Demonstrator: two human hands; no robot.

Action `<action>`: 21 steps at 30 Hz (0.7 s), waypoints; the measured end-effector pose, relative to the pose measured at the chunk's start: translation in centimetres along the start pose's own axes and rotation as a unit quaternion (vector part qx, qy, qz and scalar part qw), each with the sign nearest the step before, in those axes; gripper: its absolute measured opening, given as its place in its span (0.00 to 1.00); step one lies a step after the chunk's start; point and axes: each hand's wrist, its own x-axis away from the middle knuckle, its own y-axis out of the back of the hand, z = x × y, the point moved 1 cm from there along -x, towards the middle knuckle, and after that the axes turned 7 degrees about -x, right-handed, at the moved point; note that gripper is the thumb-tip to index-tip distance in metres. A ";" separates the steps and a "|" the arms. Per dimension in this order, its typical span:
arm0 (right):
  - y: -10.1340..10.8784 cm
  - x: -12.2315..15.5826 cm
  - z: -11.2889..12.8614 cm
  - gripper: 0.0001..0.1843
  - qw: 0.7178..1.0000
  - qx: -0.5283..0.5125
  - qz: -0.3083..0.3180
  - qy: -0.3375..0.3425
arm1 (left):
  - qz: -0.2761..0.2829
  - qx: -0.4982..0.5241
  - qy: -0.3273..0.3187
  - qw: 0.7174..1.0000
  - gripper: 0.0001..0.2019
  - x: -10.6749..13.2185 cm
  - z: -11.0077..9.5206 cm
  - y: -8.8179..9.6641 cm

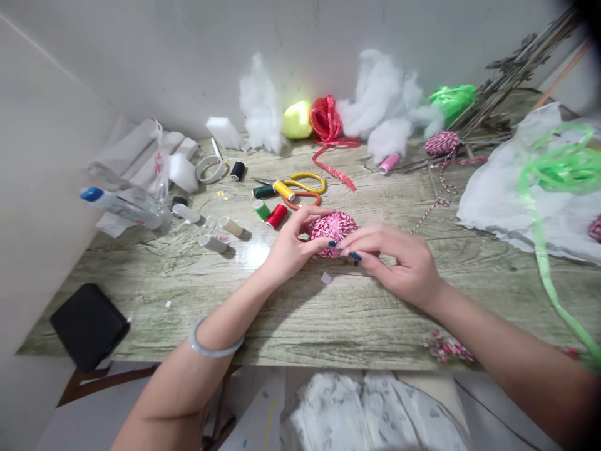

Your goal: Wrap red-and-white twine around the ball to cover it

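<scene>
A ball of red-and-white twisted cord [334, 224] with a pink patch on top sits low over the table in front of me. My left hand [300, 241] is wrapped round its left side, thumb pressed on the front. At its right front edge, my right hand [397, 260] pinches with thumb and forefinger; whatever lies between those fingertips is too small to make out. Just beyond the ball lie scissors [307, 181] with yellow and orange handles, beside a red thread spool [277, 216], a green one [261, 210] and a yellow one [284, 190].
White stuffing [375, 94], a red ribbon roll [326, 119] and a yellow bundle [297, 120] line the wall. Another cord ball [441, 143] trails cord at right, near green plastic ribbon [563, 166]. A glue bottle [122, 208] and black box [89, 326] are left.
</scene>
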 end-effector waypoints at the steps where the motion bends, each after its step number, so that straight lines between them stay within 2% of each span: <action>1: -0.1 0.0 0.0 0.09 1.000 0.003 0.011 0.007 | 0.001 0.013 0.002 1.000 0.20 0.0 0.1 0.0; 9: -0.8 0.3 -0.3 0.08 0.993 0.047 0.093 0.056 | 0.000 0.097 0.060 0.993 0.21 0.0 -0.2 -0.4; 13: -0.9 0.3 -0.4 0.08 0.993 0.001 0.121 0.019 | -0.016 0.122 0.093 0.988 0.20 0.0 0.0 -0.5; 17: -0.8 0.3 -0.7 0.07 0.990 -0.035 0.136 -0.025 | -0.045 0.148 0.085 0.984 0.20 -0.1 0.1 -0.4; 21: -0.5 0.4 -1.4 0.07 0.988 0.032 0.148 -0.031 | -0.065 0.204 0.105 0.971 0.23 -0.3 0.2 0.0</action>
